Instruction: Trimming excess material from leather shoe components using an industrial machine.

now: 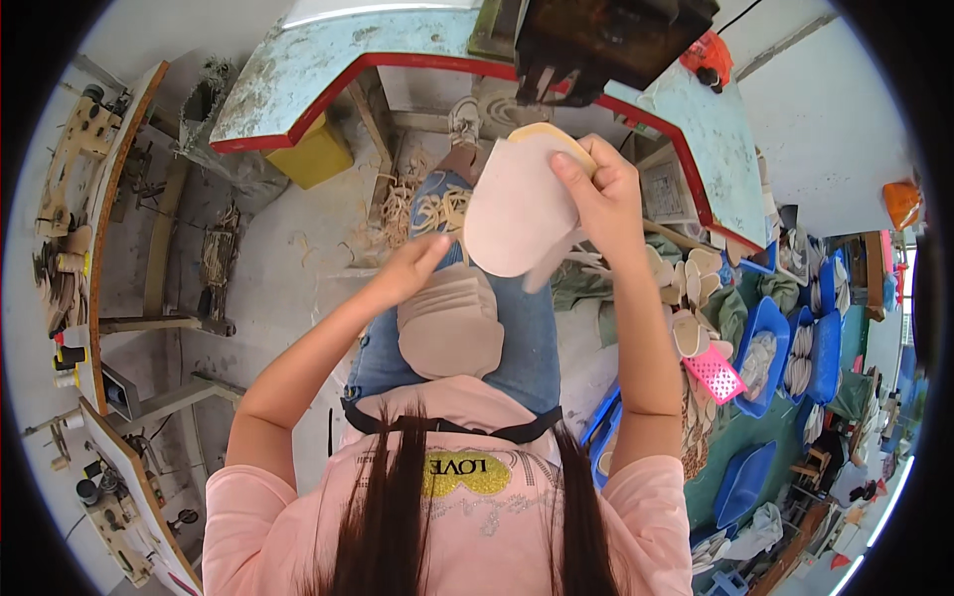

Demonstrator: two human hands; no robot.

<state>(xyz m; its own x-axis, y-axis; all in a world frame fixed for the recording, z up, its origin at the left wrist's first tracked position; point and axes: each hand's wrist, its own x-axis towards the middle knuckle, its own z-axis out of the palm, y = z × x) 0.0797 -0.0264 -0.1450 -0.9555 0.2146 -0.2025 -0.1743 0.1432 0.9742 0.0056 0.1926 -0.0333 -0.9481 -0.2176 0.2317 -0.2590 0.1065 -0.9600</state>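
Workshop interior with pale walls; across the top of the view, one angled desk (328, 94), surface pale blue and worn, front edge red. Right hand (608, 194): raised over the lap, thumb on the upper face, pinching the upper right edge of one flat sole-shaped piece (522, 204), off-white, rounded, yellowish along its top rim; a further pale layer shows beneath its lower right side. Left hand (412, 266): lower, fingers close together and pointing toward the piece's left edge; whether the fingertips touch or grip anything cannot be told. Below both hands, on the lap in blue jeans (532, 338): one fanned stack of similar pale pieces (452, 328), rounded end toward the body. Beyond the left hand: curled beige trimmings (442, 211) over the leg, more on the floor. Under the desk, left: one yellow bin (313, 154). On the desk, top: one dark machine (606, 40), partly cut off. Far left: two sewing machines (75, 164) on separate tables. Right side: one pink perforated basket (714, 372), near several blue trays (745, 482), one holding a clear plastic bag (759, 356).
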